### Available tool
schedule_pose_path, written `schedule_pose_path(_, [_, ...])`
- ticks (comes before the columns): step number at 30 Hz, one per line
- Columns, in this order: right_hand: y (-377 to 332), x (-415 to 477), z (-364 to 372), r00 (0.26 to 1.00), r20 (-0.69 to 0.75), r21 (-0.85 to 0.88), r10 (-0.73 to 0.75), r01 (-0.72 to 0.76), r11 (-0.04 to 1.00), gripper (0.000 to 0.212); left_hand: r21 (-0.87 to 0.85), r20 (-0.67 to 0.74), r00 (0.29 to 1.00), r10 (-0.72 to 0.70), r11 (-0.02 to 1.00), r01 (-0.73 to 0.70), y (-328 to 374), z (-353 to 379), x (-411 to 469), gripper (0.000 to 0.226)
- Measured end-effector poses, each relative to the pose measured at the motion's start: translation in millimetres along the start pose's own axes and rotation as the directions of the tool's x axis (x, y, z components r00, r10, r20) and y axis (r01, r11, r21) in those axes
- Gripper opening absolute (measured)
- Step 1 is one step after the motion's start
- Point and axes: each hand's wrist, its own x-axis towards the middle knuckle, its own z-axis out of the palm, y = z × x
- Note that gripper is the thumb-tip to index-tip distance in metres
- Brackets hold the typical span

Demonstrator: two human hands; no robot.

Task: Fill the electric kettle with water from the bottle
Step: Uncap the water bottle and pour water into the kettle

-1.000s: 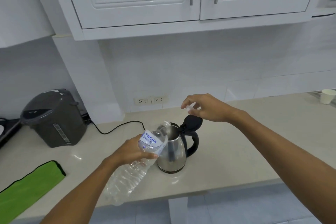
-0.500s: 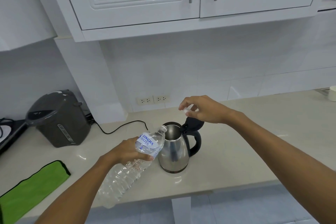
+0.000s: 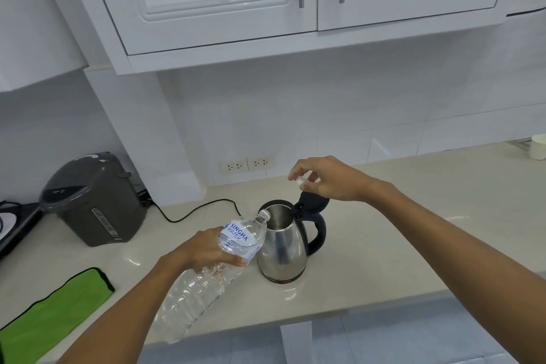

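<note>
A steel electric kettle [image 3: 282,248] with a black handle stands on the beige counter [image 3: 413,230], its black lid [image 3: 313,202] flipped up. My left hand [image 3: 204,248] grips a clear plastic water bottle [image 3: 206,278] with a white and blue label around its upper part. The bottle is tilted, with its open neck at the kettle's left rim. My right hand [image 3: 328,179] hovers above the lid and pinches the small white bottle cap [image 3: 301,183] between its fingers.
A grey hot-water dispenser [image 3: 94,201] stands at the left with a black cord [image 3: 201,210] running along the counter. A green cloth [image 3: 50,313] lies at the front left. A white cup [image 3: 538,146] stands far right. Wall cabinets [image 3: 266,9] hang overhead.
The bottle's neck has drawn back from inside the kettle's opening to its left rim, and the bottle has levelled a little. My right hand has stayed above the lid.
</note>
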Motion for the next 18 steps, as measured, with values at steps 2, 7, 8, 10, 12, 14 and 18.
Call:
schedule_pose_path(2, [1.6, -1.0, -0.2, 1.000, -0.002, -0.001, 0.005, -0.005, 1.000, 0.018, -0.005, 0.001, 1.000, -0.011, 1.000, 0.011, 0.9, 0.2, -1.1, 0.067])
schedule_pose_path(7, [3.8, -1.9, 1.0, 1.000, -0.003, 0.007, 0.008, -0.008, 1.000, 0.019, 0.015, 0.005, 1.000, -0.005, 1.000, 0.005, 1.1, 0.4, -1.4, 0.075])
schedule_pose_path(8, [3.9, -1.8, 1.0, 1.000, -0.003, 0.011, 0.008, -0.008, 1.000, 0.019, 0.012, 0.007, 1.000, -0.005, 1.000, 0.004, 1.3, 0.5, -1.2, 0.074])
schedule_pose_path(10, [4.4, -2.2, 1.3, 1.000, -0.005, 0.013, 0.007, -0.007, 1.000, 0.019, 0.008, 0.007, 1.000, -0.001, 1.000, 0.001, 1.8, 0.6, -0.8, 0.072])
schedule_pose_path(12, [5.7, -2.4, 2.0, 1.000, -0.002, 0.007, 0.004, -0.003, 1.000, 0.018, 0.006, 0.005, 1.000, 0.007, 1.000, -0.007, 2.7, 0.7, -0.8, 0.069])
schedule_pose_path(14, [7.0, -2.4, 2.2, 1.000, 0.003, 0.000, 0.002, -0.002, 1.000, 0.018, 0.004, 0.004, 1.000, 0.005, 1.000, -0.005, 3.2, 0.6, -0.5, 0.069])
schedule_pose_path(18, [8.8, -2.6, 2.3, 1.000, 0.007, 0.002, 0.005, -0.005, 1.000, 0.019, 0.003, 0.002, 1.000, 0.011, 1.000, -0.011, 2.9, -1.3, 0.2, 0.067])
